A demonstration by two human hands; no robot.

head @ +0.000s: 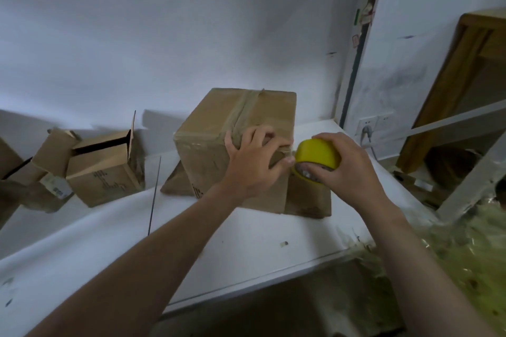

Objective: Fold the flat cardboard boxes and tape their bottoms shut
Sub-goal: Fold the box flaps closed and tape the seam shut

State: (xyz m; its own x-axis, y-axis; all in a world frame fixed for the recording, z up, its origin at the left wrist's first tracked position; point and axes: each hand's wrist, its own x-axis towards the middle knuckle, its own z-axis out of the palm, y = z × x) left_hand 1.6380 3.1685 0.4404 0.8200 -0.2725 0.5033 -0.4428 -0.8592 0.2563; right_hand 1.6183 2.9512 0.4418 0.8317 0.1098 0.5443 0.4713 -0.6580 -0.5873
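A folded cardboard box (pixel 219 128) stands bottom-up on the white table (pixel 246 249), its lower flaps splayed out on the surface. Clear tape runs along its top seam and down the near side. My left hand (pixel 254 161) rests on the box's near top edge, fingers pressing the tape down, thumb at the right corner. My right hand (pixel 347 164) grips a yellow tape roll (pixel 317 156) just right of that corner, with a short stretch of tape reaching to the box.
Another folded box (pixel 106 169) with open flaps lies at the left, beside more cardboard (pixel 52 156). A thin dark rod (pixel 154 194) leans on the table. A wall socket (pixel 369 123) and a wooden frame (pixel 451 85) are at the right; crumpled yellowish plastic (pixel 451 254) lies below.
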